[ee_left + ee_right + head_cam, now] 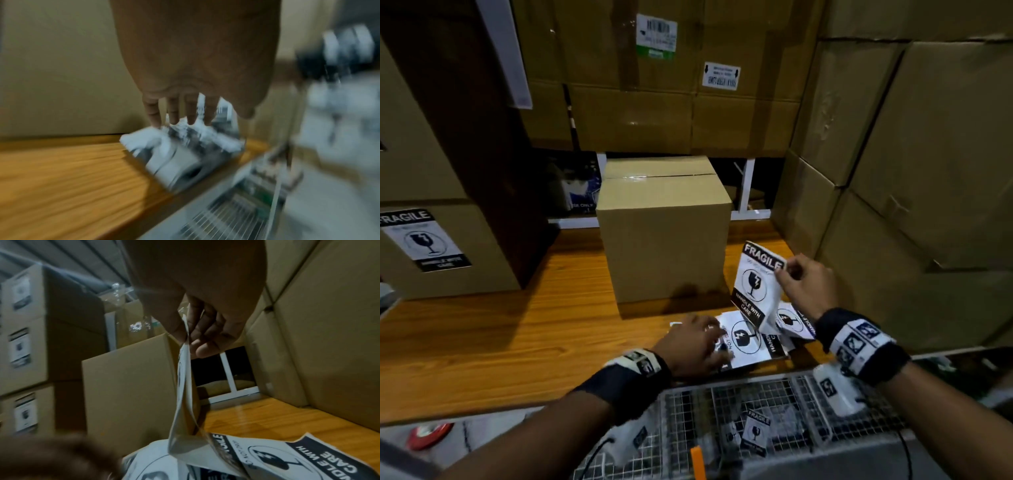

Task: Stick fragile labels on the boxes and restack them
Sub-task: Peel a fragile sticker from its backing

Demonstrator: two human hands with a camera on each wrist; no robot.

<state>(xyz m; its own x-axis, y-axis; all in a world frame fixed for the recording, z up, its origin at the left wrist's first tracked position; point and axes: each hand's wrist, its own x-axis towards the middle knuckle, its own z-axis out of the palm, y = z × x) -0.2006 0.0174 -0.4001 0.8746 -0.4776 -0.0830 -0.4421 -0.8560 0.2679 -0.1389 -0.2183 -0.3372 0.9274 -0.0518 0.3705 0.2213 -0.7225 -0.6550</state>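
A plain taped cardboard box (664,236) stands on the wooden table (500,335), with no label on its near face. In front of it lies a loose pile of fragile labels (753,337). My right hand (787,270) pinches the top corner of one fragile label (755,284) between thumb and fingers and holds it up, its lower end curling onto the pile. In the right wrist view that label (183,386) hangs edge-on from my right hand (188,337). My left hand (705,337) lies on the pile, straight fingers pressing the sheets (185,146) down.
Stacked cartons wall the right side (911,171) and back (671,85). A labelled box stack (431,246) stands at left. A wire basket (756,421) with more labels sits below the table's near edge. A red tape roll (428,433) lies at lower left.
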